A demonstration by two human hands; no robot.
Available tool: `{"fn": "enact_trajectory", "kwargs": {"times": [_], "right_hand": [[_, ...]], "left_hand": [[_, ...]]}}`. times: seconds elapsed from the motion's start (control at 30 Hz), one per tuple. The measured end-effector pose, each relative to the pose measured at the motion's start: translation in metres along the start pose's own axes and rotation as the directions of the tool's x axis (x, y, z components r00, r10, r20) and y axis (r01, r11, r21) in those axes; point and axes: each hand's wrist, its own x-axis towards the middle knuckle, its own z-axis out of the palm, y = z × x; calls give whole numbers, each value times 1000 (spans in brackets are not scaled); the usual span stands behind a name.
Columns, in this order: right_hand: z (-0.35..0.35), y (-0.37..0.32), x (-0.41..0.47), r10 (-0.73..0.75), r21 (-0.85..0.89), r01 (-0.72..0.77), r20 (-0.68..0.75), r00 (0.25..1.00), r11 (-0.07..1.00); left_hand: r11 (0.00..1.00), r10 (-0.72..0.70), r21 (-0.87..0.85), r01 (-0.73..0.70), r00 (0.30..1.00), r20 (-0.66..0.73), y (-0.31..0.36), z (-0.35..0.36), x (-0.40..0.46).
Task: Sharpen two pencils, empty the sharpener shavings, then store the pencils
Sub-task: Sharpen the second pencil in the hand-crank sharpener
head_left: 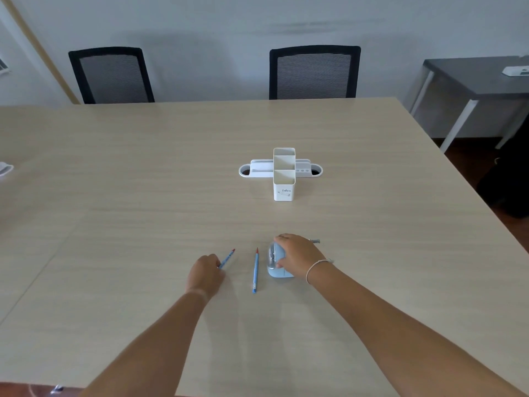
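Two blue pencils with red tips lie on the beige table (143, 173). My left hand (205, 275) is closed around the lower end of the left pencil (228, 257), whose tip points up and to the right. The second pencil (255, 270) lies free between my hands, tip pointing away from me. My right hand (299, 257) rests over a light blue crank sharpener (275, 263) and grips its top; the metal crank (315, 241) sticks out to the right. A white desk organiser (283, 171) with open compartments stands farther back, at the table's middle.
Two black mesh chairs (111, 75) (315, 73) stand behind the far edge. A grey side table (472, 78) sits at the right. A white object (5, 168) peeks in at the left edge. The table's right edge runs diagonally past the organiser.
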Motion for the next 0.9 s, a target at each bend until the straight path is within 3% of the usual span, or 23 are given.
{"fn": "enact_trajectory", "kwargs": {"times": [0.13, 0.4, 0.67, 0.9], "right_hand": [[-1, -1, -1, -2, 3, 2, 1, 1000, 1000], [-2, -1, -2, 14, 19, -14, -1, 1000, 1000], [-3, -2, -3, 9, 19, -9, -1, 1000, 1000], [-3, -2, -3, 2, 20, -2, -7, 1000, 1000]], "left_hand": [[990, 142, -26, -141, 989, 47, 10, -12, 2], [931, 350, 76, -358, 931, 101, 26, -24, 3], [923, 364, 96, -373, 926, 100, 30, -20, 4], [930, 364, 10, -367, 926, 104, 30, -20, 5]]}}
